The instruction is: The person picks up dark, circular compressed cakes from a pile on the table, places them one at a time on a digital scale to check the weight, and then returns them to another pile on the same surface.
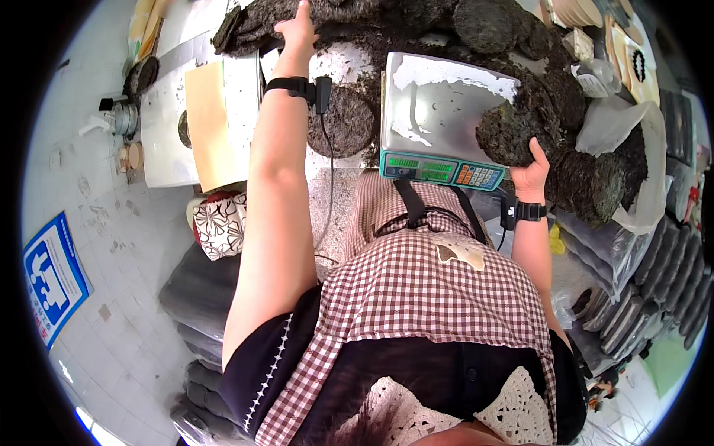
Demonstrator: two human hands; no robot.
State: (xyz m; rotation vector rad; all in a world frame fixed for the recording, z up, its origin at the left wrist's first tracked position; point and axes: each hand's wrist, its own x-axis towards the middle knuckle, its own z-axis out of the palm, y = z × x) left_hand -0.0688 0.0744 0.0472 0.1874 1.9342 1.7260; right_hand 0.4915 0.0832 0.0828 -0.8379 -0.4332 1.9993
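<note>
The person stands at a white table (pixel 167 141) and leans over it. They wear a red and white checked apron (pixel 416 297).

The left hand (pixel 297 31) is stretched far out. It lies flat, fingers together, on top of a long dark pile (pixel 349 16) of dried leafy stuff at the far edge of the table. It is touching the pile, but I cannot tell if it is grabbing any of it. A black band with a small box (pixel 305 88) sits on that wrist, and a thin cord hangs down from it.

The right hand (pixel 532 172) is close to the body. It is clamped on a round dark cake (pixel 520 130) of the same dried stuff. The thumb lies on the near face, and the other fingers are hidden behind it. The cake rests on the right corner of the shiny metal tray (pixel 439 104) of a scale (pixel 439 169). The scale has a green front with small buttons. A black band (pixel 529 212) is on the right wrist too.

More round dark cakes (pixel 595 182) lie just to the right of the scale, some on a clear plastic bag (pixel 632 126). One flat cake (pixel 349 119) lies on the table between the two arms. A tan sheet of paper (pixel 212 123) lies to the left.
</note>
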